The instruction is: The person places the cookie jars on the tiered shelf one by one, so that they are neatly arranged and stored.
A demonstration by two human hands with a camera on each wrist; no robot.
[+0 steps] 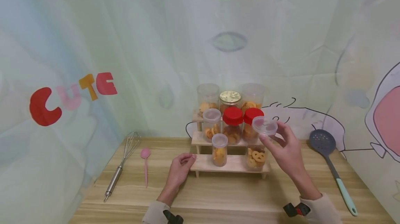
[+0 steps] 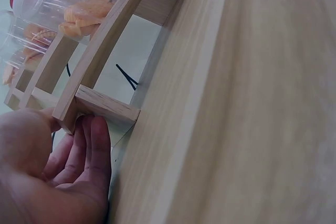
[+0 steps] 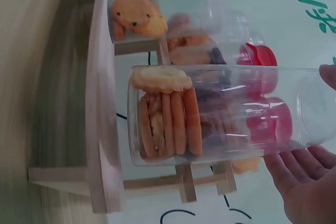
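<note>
My right hand grips a tall clear jar near its top, thumb on one side and fingers on the other. Pretzel-shaped biscuits lie in its lower part. The jar stands upright at the right of the lowest step; whether its base touches the wood I cannot tell. With thumb above and fingers beneath, my left hand holds the left end of the wooden tiered rack. A smaller clear jar of biscuits sits on the same step, between the hands.
Behind, red-lidded jars, a clear-lidded jar and a gold-lidded jar fill the upper steps. A whisk and pink spoon lie left; a slotted turner lies right. A printed curtain hangs behind.
</note>
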